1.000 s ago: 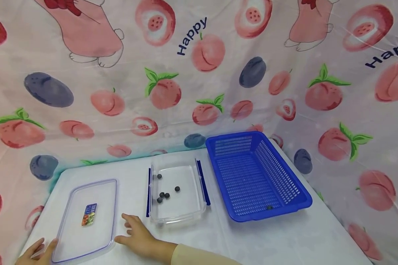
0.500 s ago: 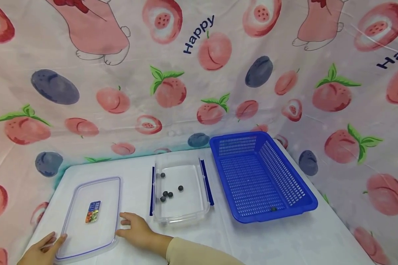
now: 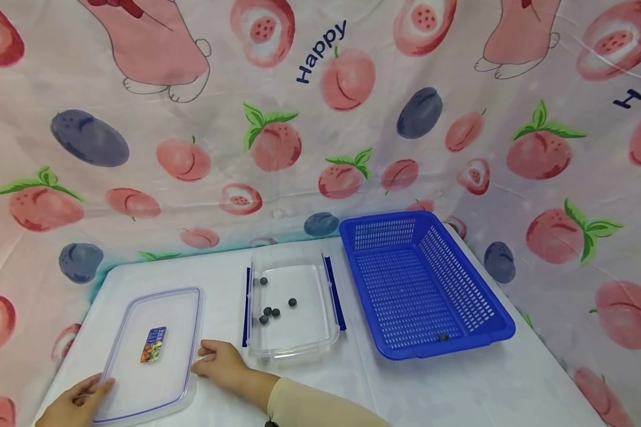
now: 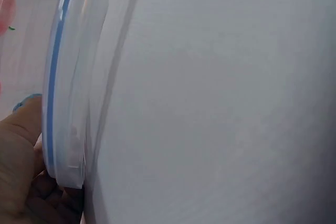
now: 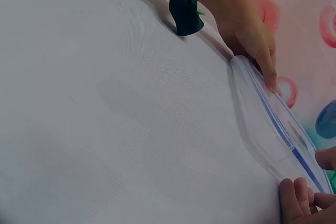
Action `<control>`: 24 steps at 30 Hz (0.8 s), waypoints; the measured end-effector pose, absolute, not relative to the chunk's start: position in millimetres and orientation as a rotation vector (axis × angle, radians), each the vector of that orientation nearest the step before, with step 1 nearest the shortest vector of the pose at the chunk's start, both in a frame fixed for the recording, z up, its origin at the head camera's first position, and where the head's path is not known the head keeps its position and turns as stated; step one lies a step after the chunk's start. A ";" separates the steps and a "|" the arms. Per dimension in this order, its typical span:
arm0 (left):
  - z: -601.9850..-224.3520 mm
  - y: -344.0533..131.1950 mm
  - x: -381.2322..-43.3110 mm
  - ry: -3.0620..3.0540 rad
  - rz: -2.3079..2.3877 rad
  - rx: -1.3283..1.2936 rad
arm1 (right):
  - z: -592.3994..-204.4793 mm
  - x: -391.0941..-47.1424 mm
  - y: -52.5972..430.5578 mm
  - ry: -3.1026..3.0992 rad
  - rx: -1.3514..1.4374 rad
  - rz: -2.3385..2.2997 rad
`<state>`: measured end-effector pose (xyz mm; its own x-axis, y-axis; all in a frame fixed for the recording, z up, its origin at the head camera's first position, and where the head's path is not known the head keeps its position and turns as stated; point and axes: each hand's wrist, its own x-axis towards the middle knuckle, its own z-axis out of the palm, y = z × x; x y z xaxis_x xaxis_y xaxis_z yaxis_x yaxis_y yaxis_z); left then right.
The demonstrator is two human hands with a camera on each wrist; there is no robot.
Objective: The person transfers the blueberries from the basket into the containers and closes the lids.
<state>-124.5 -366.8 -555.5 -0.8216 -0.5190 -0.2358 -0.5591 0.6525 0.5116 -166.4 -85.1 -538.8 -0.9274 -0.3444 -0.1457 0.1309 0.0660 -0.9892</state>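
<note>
A clear plastic lid (image 3: 139, 379) with a blue-violet sealing line and a colourful label (image 3: 153, 345) lies between both hands. My left hand (image 3: 77, 403) grips its near left edge, thumb on top and fingers beneath, as the left wrist view shows with the lid's rim (image 4: 65, 87). At the right edge, my right hand (image 3: 227, 367) pinches the lid; in the right wrist view its fingers (image 5: 298, 195) curl at the outer side and the thumb stays above. Right of this hand stands a clear container (image 3: 299, 332) with blue side latches, holding several small dark balls (image 3: 275, 312).
A blue perforated basket (image 3: 427, 350) stands at the right, with one small dark ball (image 3: 443, 337) near its front. White cloth covers the table (image 3: 406, 391). Behind it hangs a fruit-printed curtain (image 3: 203, 124).
The fingers of both hands have closed in on the lid's edges. The lid has shifted slightly right and looks a little raised. The container and basket stay in place while the head view turned a bit.
</note>
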 end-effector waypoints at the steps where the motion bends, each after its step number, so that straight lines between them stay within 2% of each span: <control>1: -557.3 -365.8 -123.2 2.779 0.937 -0.940 | -538.9 -166.3 -85.8 2.038 -0.204 -1.907; 17: -557.7 -358.3 -119.0 2.624 1.155 -1.086 | -534.3 -163.9 -94.2 2.281 -0.071 -1.835; 24: -560.2 -361.4 -112.9 2.529 1.296 -1.136 | -525.0 -159.4 -93.0 2.272 -0.098 -1.832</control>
<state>-112.9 -361.4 -560.2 -0.7216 -0.5780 -0.3811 -0.6469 0.3666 0.6687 -159.4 -93.0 -525.0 -0.9735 -0.1888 -0.1290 0.0861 0.2202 -0.9717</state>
